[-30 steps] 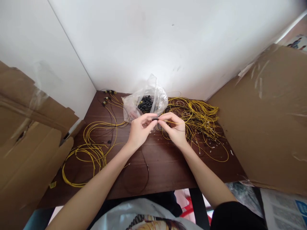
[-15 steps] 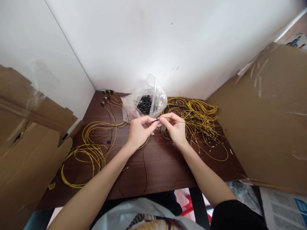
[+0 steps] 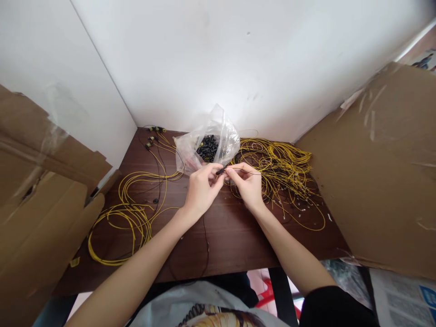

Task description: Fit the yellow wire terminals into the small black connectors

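Brown cardboard (image 3: 57,202) (with clear tape (image 3: 52,131) on it) lines the left edge of the frame. Another cardboard panel (image 3: 378,181) fills the right, and a white wall (image 3: 190,59) spans the top.

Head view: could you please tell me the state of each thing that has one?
Left hand: pinching a black part
Right hand: pinching a dark wire
Plastic bag: open, holding black pieces
Left yellow wires: loosely coiled
Right yellow wires: tangled heap
Right cardboard: upright, taped

Tabletop (image 3: 235,231) finished in smooth, faintly glossy wood grain, bag (image 3: 223,136) made of shiny plastic, wires (image 3: 296,156) sheathed in smooth plastic, wall (image 3: 218,59) coated smooth, cardboard panel (image 3: 378,172) matt, streaked with shiny tape (image 3: 372,125).
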Tool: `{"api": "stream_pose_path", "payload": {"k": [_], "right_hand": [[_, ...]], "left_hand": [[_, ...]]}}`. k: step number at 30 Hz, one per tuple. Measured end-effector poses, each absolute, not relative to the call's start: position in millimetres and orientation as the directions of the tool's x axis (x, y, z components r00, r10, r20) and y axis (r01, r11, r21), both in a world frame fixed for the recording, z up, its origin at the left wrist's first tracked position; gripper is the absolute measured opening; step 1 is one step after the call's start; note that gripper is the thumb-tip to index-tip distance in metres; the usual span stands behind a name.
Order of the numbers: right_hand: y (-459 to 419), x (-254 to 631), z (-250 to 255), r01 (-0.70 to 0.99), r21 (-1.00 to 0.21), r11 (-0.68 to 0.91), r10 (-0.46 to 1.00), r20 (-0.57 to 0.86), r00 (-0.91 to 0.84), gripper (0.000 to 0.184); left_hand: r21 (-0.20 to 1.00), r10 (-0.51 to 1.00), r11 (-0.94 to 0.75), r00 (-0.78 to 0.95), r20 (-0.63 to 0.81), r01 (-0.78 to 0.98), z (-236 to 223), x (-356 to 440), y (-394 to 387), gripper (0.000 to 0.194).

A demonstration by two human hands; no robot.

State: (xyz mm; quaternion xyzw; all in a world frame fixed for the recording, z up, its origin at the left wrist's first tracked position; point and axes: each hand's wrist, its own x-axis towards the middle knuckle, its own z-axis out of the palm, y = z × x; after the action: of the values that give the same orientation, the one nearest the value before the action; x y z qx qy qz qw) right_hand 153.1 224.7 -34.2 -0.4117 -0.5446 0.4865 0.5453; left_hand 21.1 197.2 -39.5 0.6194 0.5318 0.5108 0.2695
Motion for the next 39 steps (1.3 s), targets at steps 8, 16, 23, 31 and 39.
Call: {"api": "stream_pose_path", "payload": {"k": [8,16,23,31,39], "right_hand": [[221,152,-34,-0.026,-0.964,0.266,0.955,0.267,-0.131,0.011],[223,156,-34,0.095,-0.968,0.232,0.97,0.223,-0.097,0.016],[222,153,-36,0.039,-0.983,0.182,0.981,0.179,-0.074,0.018],[228,159,-30,-0.052,-0.971,0.234,0.97,0.237,-0.05,0.017],[228,160,-33,0.01,-0.937,0.35,0.935,0.349,-0.068,0.011]], "left_hand": [[0.685,0.822,-0.467,-0.01,0.569,0.559,-39,18,197,0.011],[0.68,0.835,-0.452,0.006,0.55,0.578,-40,18,198,0.014],[0.693,0.856,-0.42,0.004,0.516,0.586,-39,18,197,0.014],[0.993,0.996,-0.066,-0.066,0.06,-0.096,-28,16,201,0.024],[0.856,0.961,0.266,0.19,-0.2,-0.443,-24,12,204,0.024]]}}
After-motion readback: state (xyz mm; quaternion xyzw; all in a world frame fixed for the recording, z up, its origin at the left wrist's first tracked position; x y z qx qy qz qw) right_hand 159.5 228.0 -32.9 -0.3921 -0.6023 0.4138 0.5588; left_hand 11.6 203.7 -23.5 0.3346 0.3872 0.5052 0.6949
